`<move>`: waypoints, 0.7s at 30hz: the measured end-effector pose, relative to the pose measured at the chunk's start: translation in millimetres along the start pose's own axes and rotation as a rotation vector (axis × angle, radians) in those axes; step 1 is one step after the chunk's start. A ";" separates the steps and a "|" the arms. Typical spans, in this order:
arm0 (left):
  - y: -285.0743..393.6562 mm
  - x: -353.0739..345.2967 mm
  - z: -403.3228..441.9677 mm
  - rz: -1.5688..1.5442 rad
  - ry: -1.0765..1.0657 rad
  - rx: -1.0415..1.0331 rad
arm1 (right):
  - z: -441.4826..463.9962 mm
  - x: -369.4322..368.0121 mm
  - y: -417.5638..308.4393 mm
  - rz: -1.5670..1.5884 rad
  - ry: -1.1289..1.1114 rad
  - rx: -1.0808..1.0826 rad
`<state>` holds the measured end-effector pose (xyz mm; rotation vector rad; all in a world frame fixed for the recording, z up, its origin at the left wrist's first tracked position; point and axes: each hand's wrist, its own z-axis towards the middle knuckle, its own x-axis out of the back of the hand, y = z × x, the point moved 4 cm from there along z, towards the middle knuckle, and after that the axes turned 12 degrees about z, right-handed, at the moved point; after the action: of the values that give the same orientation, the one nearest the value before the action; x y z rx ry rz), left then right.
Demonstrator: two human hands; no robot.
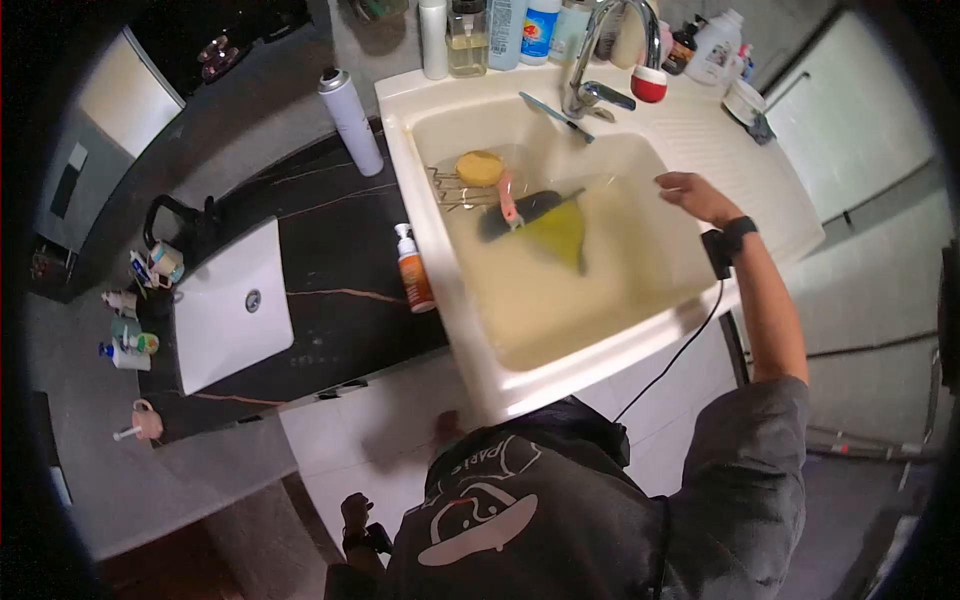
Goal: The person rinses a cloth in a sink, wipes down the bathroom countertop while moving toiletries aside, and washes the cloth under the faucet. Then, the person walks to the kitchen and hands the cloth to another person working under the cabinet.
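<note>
My right hand hangs over the right side of the cream sink, fingers loosely bent and apart, with nothing visible in them. Cloudy water stands in the basin. In it lie a yellow-green piece, perhaps cloth, and a dark item, both partly blurred by the water. A pink-handled tool rests across the dark item. Beside it a yellow sponge-like block sits on a wire rack. Low beside my body, away from the sink, is my left hand; its fingers are too small to make out.
A chrome faucet with a red-and-white piece rises behind the basin, near a thin blue stick. Several bottles line the back. On the black counter stand a spray can, an orange bottle and a white washbasin.
</note>
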<state>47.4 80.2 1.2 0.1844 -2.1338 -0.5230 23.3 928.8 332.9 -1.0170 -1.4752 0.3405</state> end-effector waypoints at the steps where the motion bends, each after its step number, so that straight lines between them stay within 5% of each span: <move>1: 7.2 -30.4 -11.5 -0.763 0.069 0.485 | 22.4 1.5 13.8 -0.031 -0.048 -0.040; 2: 22.3 -59.6 -16.0 -0.789 0.073 0.501 | 39.9 -0.9 15.3 -0.049 -0.137 -0.100; 5: 63.2 -131.7 -64.6 0.505 0.125 -0.355 | 89.7 -36.6 57.9 -0.152 -0.329 -0.032; 6: 87.4 -145.3 -86.8 0.133 0.165 -0.216 | 91.0 -57.2 56.4 0.062 -0.352 -0.199; 9: 121.5 -224.1 -132.5 0.545 -0.088 -0.363 | 117.5 -101.5 113.0 0.268 -0.486 -0.442; 10: 140.6 -219.7 -150.6 0.120 -0.011 -0.203 | 124.1 -116.1 134.4 0.267 -0.576 -0.517; 13: 169.1 -253.5 -183.1 0.469 -0.139 -0.196 | 120.5 -140.3 137.6 0.178 -0.571 -0.695; 16: 145.7 -298.4 -223.7 0.476 -0.118 -0.090 | 138.9 -181.8 184.4 0.323 -0.588 -0.405; 18: 145.4 -315.4 -245.1 0.473 -0.105 -0.034 | 126.7 -198.1 165.2 0.457 -0.628 -0.486; 20: 133.8 -327.0 -259.7 -0.601 -0.063 0.568 | 91.6 -186.2 84.9 0.548 -0.738 -0.550; 21: 138.2 -328.3 -267.4 -0.657 -0.026 0.603 | 103.4 -202.8 105.7 0.545 -0.752 -0.544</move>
<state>463.7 229.8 -50.2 1.2449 -2.1757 -0.2208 -58.7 874.1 102.1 -1.8740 -1.9960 0.8009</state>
